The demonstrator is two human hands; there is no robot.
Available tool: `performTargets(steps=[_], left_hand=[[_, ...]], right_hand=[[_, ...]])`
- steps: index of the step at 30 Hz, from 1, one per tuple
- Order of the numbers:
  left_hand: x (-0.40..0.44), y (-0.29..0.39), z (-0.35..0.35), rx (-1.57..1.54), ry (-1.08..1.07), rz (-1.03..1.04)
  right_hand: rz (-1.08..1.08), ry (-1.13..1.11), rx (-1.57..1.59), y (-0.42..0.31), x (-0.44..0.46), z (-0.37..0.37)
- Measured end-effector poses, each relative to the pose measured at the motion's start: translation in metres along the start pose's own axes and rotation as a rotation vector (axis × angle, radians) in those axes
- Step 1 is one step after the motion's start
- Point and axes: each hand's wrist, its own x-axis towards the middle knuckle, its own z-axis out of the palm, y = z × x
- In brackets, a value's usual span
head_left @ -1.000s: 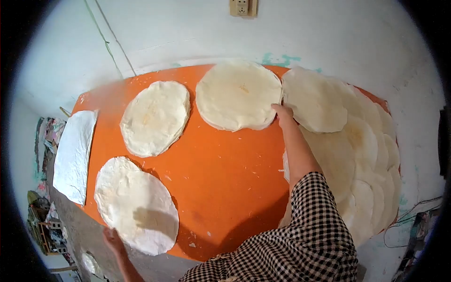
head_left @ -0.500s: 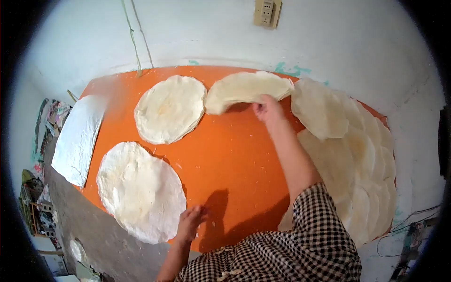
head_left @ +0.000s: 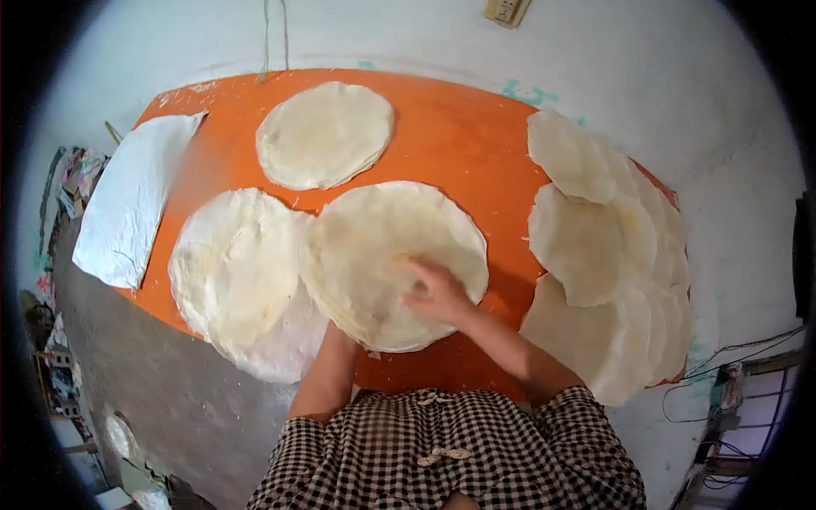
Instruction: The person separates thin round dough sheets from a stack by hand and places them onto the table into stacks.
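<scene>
In front of me is a stack of thin, round, pale dough sheets [head_left: 374,238]. My right hand [head_left: 438,293] is over its top with fingers spread, holding nothing. At the stack's near-left edge is my left hand [head_left: 342,340]; its fingers are hidden beneath the sheets, so its grip does not show. To the left, a second round pile [head_left: 229,263] of paler, floury sheets touches or slightly underlies this stack. Another round stack [head_left: 325,134] lies farther back on the orange tabletop [head_left: 459,119].
Many overlapping round sheets [head_left: 586,246] cover the table's right end. A silvery-white flat package [head_left: 140,200] lies at the left edge. Behind the table is a white wall with a socket [head_left: 507,10]. Cables [head_left: 722,365] hang at the right, and clutter stands on the floor at left.
The stack my right hand held by its edge at the back has come to the front and lies flat. My right hand has let go, and my left hand has moved under its edge.
</scene>
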Motion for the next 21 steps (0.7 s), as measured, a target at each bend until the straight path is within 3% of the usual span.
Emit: performTargets(steps=[5,8,12,21], left_hand=[[-0.063,0.051,-0.005,-0.073,-0.080,0.077],[-0.111,0.064,0.020,-0.118,0.006,0.125],[-0.134,0.065,0.021,0.037,0.158,0.239],[-0.141,0.058,0.003,0.290,0.269,0.253]], right_hand=[[0.200,-0.260,0.322,-0.047,-0.009,0.046],[0.150,-0.297,0.191,-0.073,-0.012,0.062],[0.032,-0.231,0.171,-0.107,0.002,0.077],[0.261,-0.240,0.246,-0.129,0.023,0.081]])
